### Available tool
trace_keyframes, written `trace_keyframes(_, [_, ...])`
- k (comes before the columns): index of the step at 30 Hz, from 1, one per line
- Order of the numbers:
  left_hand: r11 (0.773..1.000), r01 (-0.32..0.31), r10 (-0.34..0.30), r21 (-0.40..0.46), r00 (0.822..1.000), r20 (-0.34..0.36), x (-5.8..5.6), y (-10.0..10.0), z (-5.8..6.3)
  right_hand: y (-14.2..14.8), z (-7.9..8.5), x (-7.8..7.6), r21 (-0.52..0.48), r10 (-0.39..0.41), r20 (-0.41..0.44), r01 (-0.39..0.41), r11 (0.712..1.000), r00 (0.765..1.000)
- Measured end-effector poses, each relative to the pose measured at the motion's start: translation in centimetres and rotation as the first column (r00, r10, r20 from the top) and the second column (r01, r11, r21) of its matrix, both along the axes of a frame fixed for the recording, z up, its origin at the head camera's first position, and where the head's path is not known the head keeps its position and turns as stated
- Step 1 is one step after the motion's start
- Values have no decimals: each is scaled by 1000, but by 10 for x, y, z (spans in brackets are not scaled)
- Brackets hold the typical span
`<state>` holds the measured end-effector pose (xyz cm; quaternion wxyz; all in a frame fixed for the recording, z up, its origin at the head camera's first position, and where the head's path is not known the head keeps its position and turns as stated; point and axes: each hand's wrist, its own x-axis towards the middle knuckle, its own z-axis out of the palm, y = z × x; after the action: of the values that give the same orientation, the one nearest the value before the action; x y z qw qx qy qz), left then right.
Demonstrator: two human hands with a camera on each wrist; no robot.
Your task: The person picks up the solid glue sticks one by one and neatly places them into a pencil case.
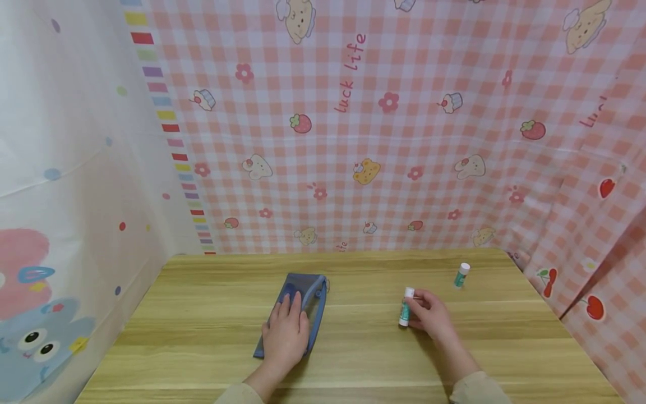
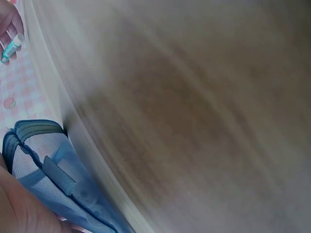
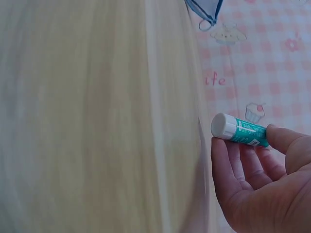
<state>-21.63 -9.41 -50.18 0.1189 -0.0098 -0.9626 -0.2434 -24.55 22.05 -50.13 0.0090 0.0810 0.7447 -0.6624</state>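
A blue mesh zipper pouch (image 1: 301, 282) lies on the wooden table, left of the middle. My left hand (image 1: 286, 335) rests on top of it with the fingers stretched over the mesh, covering its near part. In the left wrist view the blue-edged pouch (image 2: 63, 170) shows beside the base of that hand. My right hand (image 1: 435, 318) pinches a glue stick (image 1: 405, 310) with a green label and white ends, between thumb and fingertips. The right wrist view shows this glue stick (image 3: 245, 131) held with its white end facing the table.
A second green and white glue stick (image 1: 461, 276) stands upright farther back on the right. Behind the wooden table (image 1: 363, 359) hangs a pink checked curtain (image 1: 343, 146). A white cloth with cartoon prints (image 1: 75, 185) hangs on the left.
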Motion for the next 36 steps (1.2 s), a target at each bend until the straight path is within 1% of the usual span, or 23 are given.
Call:
trace_keyframes(13, [1000, 6, -6, 4, 1000, -11, 0, 1, 0, -32, -4, 0, -35, 14, -6, -14, 999, 1000])
trace_keyframes(22, [1000, 0, 0, -6, 1000, 7, 1, 1, 0, -52, -6, 1, -82, 18, -7, -19, 996, 1000])
trace_keyframes(27, [1000, 2, -2, -8, 1000, 6, 1, 1, 0, -62, -7, 0, -103, 15, -3, -15, 995, 1000])
trace_keyframes(36, [1000, 4, -4, -7, 1000, 0, 1, 1, 0, -80, -7, 3, -114, 51, 7, -50, 992, 999])
